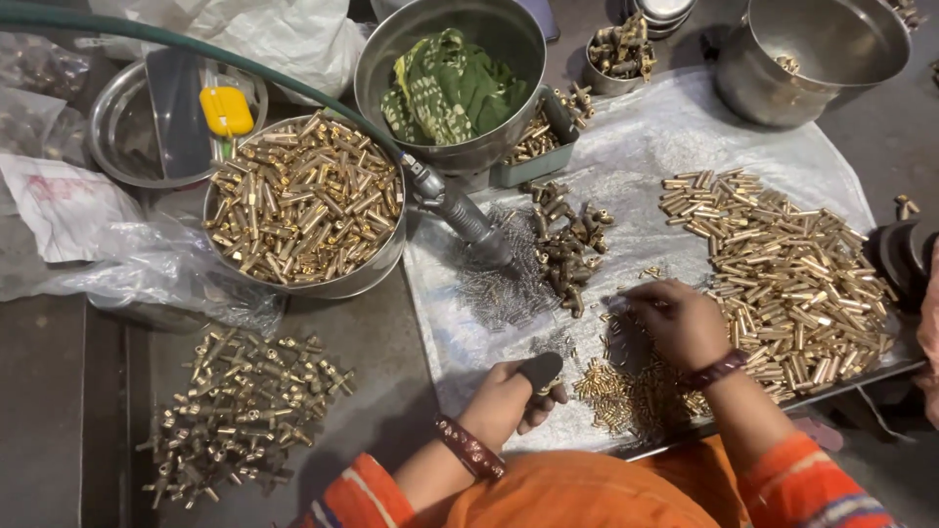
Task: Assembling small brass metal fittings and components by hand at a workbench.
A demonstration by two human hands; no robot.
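Note:
My left hand is closed around a small dark tool with a rounded black tip, held just left of a heap of tiny brass pieces. My right hand rests palm down on the plastic sheet, fingers curled over small brass parts at the left edge of a big spread of brass tubes. A pile of thin grey pins lies ahead of the left hand. Both wrists wear bangles, and orange sleeves show at the bottom.
A steel bowl of brass tubes sits at the left, a green hose with a metal nozzle crossing it. Assembled brass fittings lie on the dark surface. Darker fittings, a bowl holding green cloth and a large pot stand behind.

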